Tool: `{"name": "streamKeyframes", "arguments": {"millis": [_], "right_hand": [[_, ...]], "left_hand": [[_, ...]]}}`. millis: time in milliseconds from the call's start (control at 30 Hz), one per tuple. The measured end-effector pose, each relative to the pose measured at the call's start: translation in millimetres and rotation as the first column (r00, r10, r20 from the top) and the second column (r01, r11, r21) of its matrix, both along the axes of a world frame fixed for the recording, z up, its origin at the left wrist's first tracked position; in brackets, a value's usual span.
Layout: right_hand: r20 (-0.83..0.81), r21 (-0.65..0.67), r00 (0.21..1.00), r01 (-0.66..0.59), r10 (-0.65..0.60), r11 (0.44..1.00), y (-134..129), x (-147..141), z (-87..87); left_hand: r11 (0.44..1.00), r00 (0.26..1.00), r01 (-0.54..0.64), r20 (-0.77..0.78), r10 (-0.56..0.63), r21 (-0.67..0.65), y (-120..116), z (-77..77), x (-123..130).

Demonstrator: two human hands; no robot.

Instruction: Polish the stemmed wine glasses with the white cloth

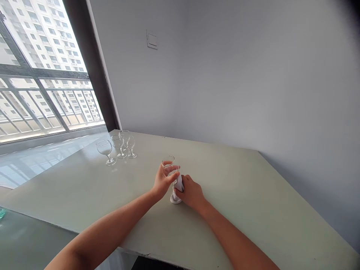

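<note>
My left hand (163,180) is wrapped around the bowl of a clear stemmed glass (168,160), tilted a little, in the middle of the table. A white cloth (178,183) is bunched around its lower part, and my right hand (191,191) grips it there, fingers closed. Cloth and fingers hide much of the stem. At the bottom a pale round shape rests at or close to the tabletop; whether this is the bare foot or cloth over it is hard to tell.
Several clear stemmed glasses (104,147) stand upright together at the table's far left. The pale table (253,210) meets grey walls behind and to the right. A window (42,75) with railings is at the left. A small green object (2,213) sits at the left edge.
</note>
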State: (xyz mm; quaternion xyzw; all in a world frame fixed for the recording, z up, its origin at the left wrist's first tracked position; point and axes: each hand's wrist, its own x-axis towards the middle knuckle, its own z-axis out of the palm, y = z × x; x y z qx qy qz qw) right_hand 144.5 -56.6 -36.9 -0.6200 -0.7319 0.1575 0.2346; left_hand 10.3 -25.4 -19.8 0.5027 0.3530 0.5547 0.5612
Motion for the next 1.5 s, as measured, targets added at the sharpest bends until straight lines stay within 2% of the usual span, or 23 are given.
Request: {"name": "streamKeyframes", "arguments": {"millis": [100,267,433,500,633,833,900,1100,1500], "right_hand": [[-0.078,0.005,0.997,0.014,-0.013,1.0,5,1,-3.1],[-0.18,0.091,0.983,0.049,-0.032,0.995,14,7,-12.6],[-0.239,0.177,0.971,0.031,0.013,0.984,25,14,-21.5],[-0.256,0.194,0.967,0.048,0.004,0.98,29,16,-23.0],[-0.275,0.184,0.962,0.05,0.003,0.982,31,19,-22.9],[-0.332,0.175,0.943,0.056,0.006,0.983,28,17,-19.8],[-0.357,0.156,0.934,0.054,0.005,0.986,28,17,-19.7],[-0.414,0.152,0.91,0.042,0.025,0.987,31,21,-24.0],[-0.484,0.1,0.875,0.059,-0.003,0.993,34,20,-23.0]], "left_hand": [[0.999,0.999,0.037,-0.01,-0.036,0.016,0,-1.1,-1],[0.988,0.987,0.045,-0.157,-0.022,0.145,0,-5.3,-1],[0.966,0.98,0.133,-0.174,-0.095,0.222,5,-15.3,1],[0.963,0.975,0.135,-0.203,-0.087,0.232,8,-20.3,3],[0.98,0.975,0.084,-0.216,-0.043,0.182,13,-29.1,7],[0.984,0.984,0.177,-0.016,-0.177,0.022,11,-31.9,11],[0.983,0.982,0.186,0.028,-0.186,0.002,10,-30.4,12],[0.979,0.976,0.204,0.086,-0.202,-0.018,12,-28.6,12],[0.976,0.976,0.218,0.029,-0.218,-0.003,15,-29.5,11]]}}
